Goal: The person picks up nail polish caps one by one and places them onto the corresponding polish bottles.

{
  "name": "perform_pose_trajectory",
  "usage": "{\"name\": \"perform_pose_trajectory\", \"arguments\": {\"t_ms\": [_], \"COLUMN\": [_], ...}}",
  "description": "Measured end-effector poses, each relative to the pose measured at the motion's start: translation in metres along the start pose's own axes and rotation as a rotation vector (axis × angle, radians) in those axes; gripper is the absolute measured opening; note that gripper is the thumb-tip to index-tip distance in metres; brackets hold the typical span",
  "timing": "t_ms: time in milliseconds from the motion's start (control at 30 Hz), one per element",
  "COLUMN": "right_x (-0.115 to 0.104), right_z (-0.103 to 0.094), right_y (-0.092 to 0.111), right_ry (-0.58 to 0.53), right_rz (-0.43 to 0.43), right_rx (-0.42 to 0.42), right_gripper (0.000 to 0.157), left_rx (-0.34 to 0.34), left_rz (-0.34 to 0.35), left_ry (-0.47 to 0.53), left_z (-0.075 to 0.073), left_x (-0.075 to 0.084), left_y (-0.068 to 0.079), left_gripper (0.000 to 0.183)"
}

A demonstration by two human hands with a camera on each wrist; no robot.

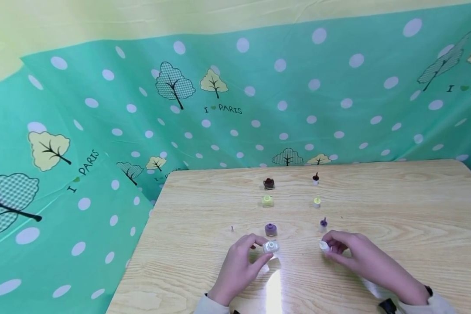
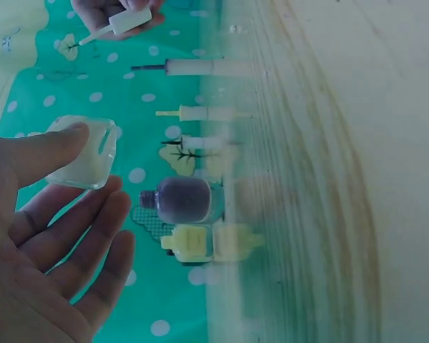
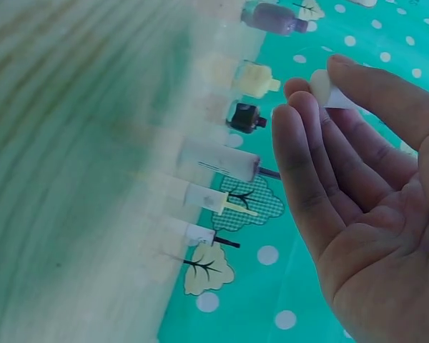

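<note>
My left hand (image 1: 245, 259) pinches a white nail polish bottle (image 1: 271, 247), uncapped, held above the table between thumb and fingers. Across from it, my right hand (image 1: 353, 248) pinches a white brush cap (image 1: 324, 247); its pale brush shows in the left wrist view, where the cap (image 2: 131, 21) tilts. Beyond the left hand stand open bottles in a column: purple (image 1: 271, 230), yellow (image 1: 267, 201) and dark brown (image 1: 268, 183). To their right, white caps stand brush-up: a purple-brush cap (image 1: 323, 224), a yellow-brush cap (image 1: 317, 203) and a dark-brush cap (image 1: 315, 179).
The wooden table (image 1: 188, 261) meets a green dotted cloth (image 1: 220, 131) at its back and left. A tiny purple piece (image 1: 232, 228) lies left of the purple bottle. Bright light reflects off the table between the hands.
</note>
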State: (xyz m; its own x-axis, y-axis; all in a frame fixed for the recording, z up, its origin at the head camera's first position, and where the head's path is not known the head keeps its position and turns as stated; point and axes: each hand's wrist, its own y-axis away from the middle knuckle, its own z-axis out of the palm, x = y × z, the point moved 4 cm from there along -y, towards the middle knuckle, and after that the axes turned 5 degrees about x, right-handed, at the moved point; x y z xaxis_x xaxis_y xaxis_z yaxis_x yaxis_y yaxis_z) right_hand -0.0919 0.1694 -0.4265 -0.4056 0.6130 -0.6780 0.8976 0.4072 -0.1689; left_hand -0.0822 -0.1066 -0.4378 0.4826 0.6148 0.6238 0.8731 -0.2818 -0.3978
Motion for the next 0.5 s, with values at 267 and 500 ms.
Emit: {"name": "perform_pose_trajectory", "arguments": {"t_ms": [267, 500], "right_x": [-0.011, -0.023], "right_z": [-0.008, -0.014], "right_y": [-0.002, -0.002], "right_ry": [0.052, 0.064], "right_rz": [-0.056, -0.056], "right_rx": [0.035, 0.101], "right_gripper": [0.017, 0.02], "left_rx": [0.032, 0.078], "left_rz": [-0.001, 0.048], "left_ry": [0.02, 0.028], "left_z": [-0.005, -0.011], "left_x": [0.005, 0.011], "left_y": [-0.004, -0.007], "left_gripper": [0.027, 0.026]}}
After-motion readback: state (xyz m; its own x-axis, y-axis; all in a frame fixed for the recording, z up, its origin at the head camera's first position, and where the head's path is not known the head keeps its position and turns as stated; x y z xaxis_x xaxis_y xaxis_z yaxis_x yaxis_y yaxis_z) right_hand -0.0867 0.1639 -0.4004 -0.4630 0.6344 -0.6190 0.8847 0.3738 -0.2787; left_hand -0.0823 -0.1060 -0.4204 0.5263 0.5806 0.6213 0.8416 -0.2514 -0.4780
